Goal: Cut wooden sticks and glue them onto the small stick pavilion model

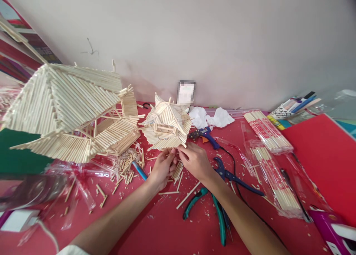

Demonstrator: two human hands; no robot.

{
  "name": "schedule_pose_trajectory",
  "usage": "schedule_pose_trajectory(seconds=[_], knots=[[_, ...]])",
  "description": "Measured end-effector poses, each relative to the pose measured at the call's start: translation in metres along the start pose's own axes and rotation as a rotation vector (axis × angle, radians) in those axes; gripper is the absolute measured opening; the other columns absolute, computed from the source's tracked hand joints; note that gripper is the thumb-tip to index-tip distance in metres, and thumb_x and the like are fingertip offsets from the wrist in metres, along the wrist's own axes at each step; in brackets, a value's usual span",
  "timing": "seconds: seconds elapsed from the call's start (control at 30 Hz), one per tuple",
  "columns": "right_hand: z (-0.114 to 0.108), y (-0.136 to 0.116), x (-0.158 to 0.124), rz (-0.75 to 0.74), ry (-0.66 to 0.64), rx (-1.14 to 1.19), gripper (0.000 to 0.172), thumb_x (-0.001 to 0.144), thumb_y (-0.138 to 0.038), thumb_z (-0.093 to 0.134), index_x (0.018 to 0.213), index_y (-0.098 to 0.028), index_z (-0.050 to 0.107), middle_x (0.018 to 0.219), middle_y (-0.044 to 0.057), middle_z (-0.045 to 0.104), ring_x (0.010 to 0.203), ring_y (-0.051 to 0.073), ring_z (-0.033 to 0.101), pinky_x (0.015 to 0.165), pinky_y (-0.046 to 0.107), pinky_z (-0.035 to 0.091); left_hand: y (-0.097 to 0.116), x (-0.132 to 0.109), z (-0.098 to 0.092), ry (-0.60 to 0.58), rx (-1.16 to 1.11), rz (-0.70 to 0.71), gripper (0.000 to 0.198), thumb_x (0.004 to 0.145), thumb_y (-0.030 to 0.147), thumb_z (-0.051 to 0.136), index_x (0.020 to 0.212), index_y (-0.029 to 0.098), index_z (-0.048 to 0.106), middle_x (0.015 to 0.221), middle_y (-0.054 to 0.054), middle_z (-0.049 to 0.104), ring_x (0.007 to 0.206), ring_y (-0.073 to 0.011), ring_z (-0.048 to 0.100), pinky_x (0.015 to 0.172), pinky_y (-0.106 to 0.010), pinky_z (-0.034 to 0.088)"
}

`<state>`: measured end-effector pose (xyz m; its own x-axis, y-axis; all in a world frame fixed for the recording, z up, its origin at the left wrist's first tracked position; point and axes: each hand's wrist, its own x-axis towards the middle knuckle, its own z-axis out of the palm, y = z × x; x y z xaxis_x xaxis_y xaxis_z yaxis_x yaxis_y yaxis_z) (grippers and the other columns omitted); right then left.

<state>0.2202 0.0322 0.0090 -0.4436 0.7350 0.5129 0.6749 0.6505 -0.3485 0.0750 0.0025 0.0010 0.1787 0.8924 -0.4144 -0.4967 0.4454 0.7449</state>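
Note:
The small stick pavilion (168, 118), with pointed, layered roofs, stands at the middle of the red table. My left hand (163, 166) is closed just below its front edge, thumb and fingers pinched together. Close beside it, my right hand (197, 161) is also closed, its fingertips at the pavilion's lower right edge. Whatever lies between the fingertips is too small and hidden to make out. Short cut sticks (178, 172) lie beneath and between the hands. To the left stands a larger stick building (80, 95) with a broad sloping roof.
A blue glue gun (211, 139), blue cutters (221, 169) and green-handled pliers (221, 221) lie to the right. Beyond them are wrapped stick bundles (268, 132) and a red board (322, 162). Loose stick pieces (129, 166) and a blue pen (139, 170) lie on the left.

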Motion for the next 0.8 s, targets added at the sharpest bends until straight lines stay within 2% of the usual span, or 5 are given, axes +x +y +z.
schedule_pose_trajectory(seconds=[0.27, 0.8], knots=[[-0.0038, -0.0081, 0.0013, 0.035, -0.048, -0.001, 0.03, 0.095, -0.009, 0.054, 0.109, -0.024, 0.076, 0.094, 0.007, 0.072, 0.086, 0.019, 0.067, 0.076, 0.029, 0.054, 0.0008, -0.0014, 0.0007, -0.005, -0.002, 0.015, 0.053, 0.071, 0.056, 0.082, 0.084, 0.018, 0.048, 0.066, 0.009, 0.047, 0.04, 0.0012, 0.028, 0.036, -0.013, 0.014], [-0.002, -0.0095, 0.0017, 0.012, -0.063, -0.04, 0.027, 0.096, -0.012, 0.054, 0.109, -0.022, 0.076, 0.096, 0.009, 0.072, 0.086, 0.02, 0.066, 0.077, 0.03, 0.055, 0.0033, -0.0021, 0.0039, 0.001, -0.018, 0.001, 0.056, 0.067, 0.058, 0.084, 0.084, 0.018, 0.048, 0.063, 0.009, 0.047, 0.04, 0.0006, 0.027, 0.036, -0.013, 0.013]])
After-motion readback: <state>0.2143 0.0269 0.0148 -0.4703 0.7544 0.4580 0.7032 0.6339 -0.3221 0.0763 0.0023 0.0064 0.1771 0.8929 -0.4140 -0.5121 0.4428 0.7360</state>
